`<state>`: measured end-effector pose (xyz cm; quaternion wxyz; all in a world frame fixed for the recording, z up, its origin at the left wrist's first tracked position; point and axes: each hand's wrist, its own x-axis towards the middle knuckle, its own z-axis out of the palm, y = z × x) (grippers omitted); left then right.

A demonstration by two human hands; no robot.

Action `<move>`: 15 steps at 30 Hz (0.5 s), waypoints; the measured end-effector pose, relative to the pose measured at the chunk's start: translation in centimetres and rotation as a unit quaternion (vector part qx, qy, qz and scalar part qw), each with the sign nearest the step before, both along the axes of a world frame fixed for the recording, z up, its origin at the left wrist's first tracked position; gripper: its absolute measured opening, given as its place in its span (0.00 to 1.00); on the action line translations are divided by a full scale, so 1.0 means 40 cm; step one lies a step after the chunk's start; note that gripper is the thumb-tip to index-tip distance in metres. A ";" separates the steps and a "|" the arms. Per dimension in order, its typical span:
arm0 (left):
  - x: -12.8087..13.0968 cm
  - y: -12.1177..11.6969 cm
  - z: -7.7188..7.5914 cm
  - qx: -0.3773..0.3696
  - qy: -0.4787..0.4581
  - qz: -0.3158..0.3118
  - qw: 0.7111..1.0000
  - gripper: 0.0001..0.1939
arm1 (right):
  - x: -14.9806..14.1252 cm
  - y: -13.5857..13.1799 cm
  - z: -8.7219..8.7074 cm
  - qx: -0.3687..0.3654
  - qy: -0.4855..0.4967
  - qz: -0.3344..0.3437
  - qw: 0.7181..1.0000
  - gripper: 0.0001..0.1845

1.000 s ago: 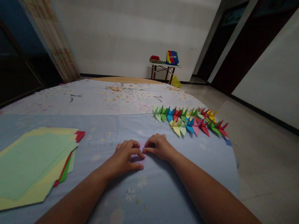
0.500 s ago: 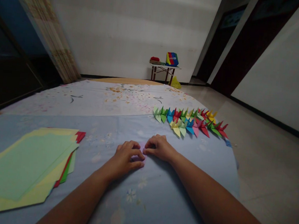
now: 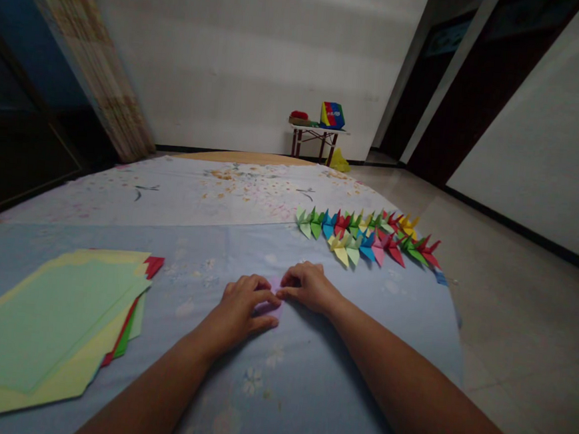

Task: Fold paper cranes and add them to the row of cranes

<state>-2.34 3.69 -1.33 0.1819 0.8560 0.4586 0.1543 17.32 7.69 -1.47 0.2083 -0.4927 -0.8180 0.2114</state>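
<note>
A small piece of purple paper (image 3: pixel 266 309) lies on the blue flowered tablecloth, mostly covered by my hands. My left hand (image 3: pixel 240 307) rests over its left part, with curved fingers and thumb holding it down. From the right, my right hand (image 3: pixel 310 287) pinches at the paper's edge, fingertips close to those of the left. How the paper is folded I cannot make out. Beyond my right hand stand rows of folded paper cranes (image 3: pixel 377 245) in green, red, blue, yellow and pink.
On the left lies a stack of coloured paper sheets (image 3: pixel 61 319), pale green and yellow on top, red and green showing below. The round table's edge curves away at the right. Against the far wall, a small table (image 3: pixel 321 130) carries a colourful box (image 3: pixel 332 115).
Both hands stay on the purple paper in nearly the same pose. Slightly more purple shows between the fingers of my left hand.
</note>
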 end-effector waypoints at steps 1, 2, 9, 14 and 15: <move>0.000 -0.001 0.000 -0.001 -0.001 0.001 1.000 0.14 | 0.000 0.000 -0.001 -0.001 0.000 0.000 1.000 0.12; 0.000 -0.001 0.001 -0.002 -0.002 0.002 1.000 0.15 | 0.000 0.000 -0.001 -0.001 0.001 0.000 1.000 0.12; -0.001 0.000 0.002 0.004 -0.004 -0.005 1.000 0.16 | 0.002 0.003 -0.003 -0.001 -0.003 0.004 1.000 0.12; -0.002 0.002 0.001 0.008 0.006 -0.002 1.000 0.16 | -0.001 0.003 -0.002 -0.005 -0.010 -0.001 1.000 0.11; -0.002 0.001 0.001 0.009 0.007 -0.001 1.000 0.16 | -0.001 0.003 -0.002 -0.006 -0.009 -0.003 1.000 0.11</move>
